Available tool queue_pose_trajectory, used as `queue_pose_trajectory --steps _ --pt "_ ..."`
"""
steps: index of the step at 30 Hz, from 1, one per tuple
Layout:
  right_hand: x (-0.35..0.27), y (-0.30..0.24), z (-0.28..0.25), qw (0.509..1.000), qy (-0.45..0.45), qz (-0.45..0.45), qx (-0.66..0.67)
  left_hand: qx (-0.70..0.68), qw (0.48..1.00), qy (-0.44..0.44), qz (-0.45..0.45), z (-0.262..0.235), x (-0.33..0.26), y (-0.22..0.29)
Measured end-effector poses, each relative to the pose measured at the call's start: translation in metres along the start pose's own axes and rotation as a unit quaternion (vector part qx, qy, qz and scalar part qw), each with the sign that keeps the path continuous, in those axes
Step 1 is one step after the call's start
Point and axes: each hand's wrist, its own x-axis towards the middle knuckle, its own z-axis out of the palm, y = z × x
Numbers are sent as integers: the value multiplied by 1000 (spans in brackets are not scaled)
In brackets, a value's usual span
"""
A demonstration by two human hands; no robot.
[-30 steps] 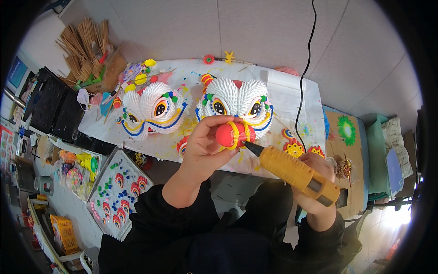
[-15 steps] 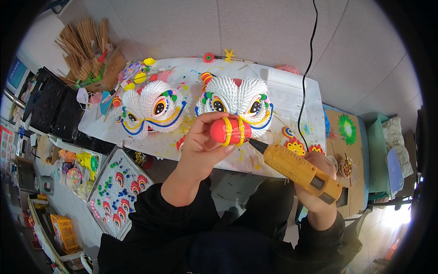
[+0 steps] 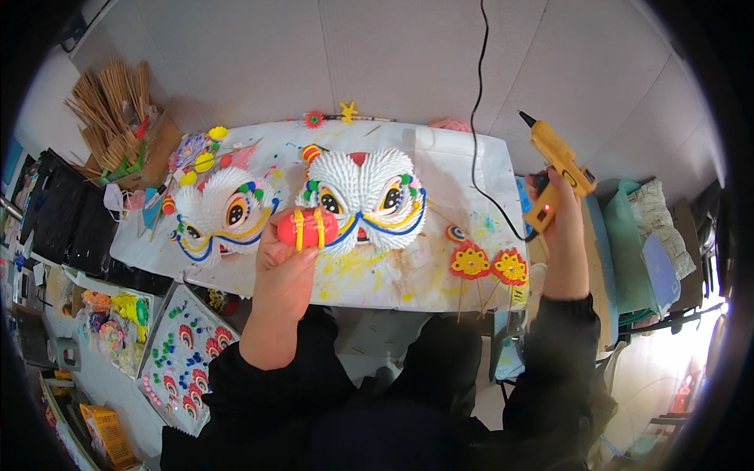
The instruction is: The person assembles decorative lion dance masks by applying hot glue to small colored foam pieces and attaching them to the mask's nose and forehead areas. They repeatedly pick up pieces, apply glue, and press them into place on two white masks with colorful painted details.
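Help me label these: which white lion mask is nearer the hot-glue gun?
The right lion mask; the left mask lies farther from the hot-glue gun in the right hand.

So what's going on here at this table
A person holds a red rounded piece with two yellow bands in the left hand. The right hand grips a yellow glue gun off to the right, with its black nozzle well apart from the red piece. Two white masks with large painted eyes sit on the paint-spotted table, and two red-and-yellow ornaments on sticks lie near its right end.
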Motion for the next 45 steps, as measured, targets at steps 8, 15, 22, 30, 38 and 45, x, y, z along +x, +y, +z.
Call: queue_pose_trajectory --steps 8,15,22,30,38,45 --pt "65 110 -24 961 95 161 206 -2 998 -65 -10 -4 0 -3" --pt "29 114 -25 950 77 303 1 183 981 -42 37 -6 0 11" --pt "-39 60 22 905 -13 -87 -416 634 711 -142 268 5 17 0" --pt "-120 81 132 745 -199 -465 -434 670 653 -197 293 -3 35 -22" --pt "-99 107 147 706 -210 -508 -447 652 666 -193 308 -17 43 -34" --pt "-95 113 146 692 -214 -516 -456 638 671 -207 316 -27 50 -40"
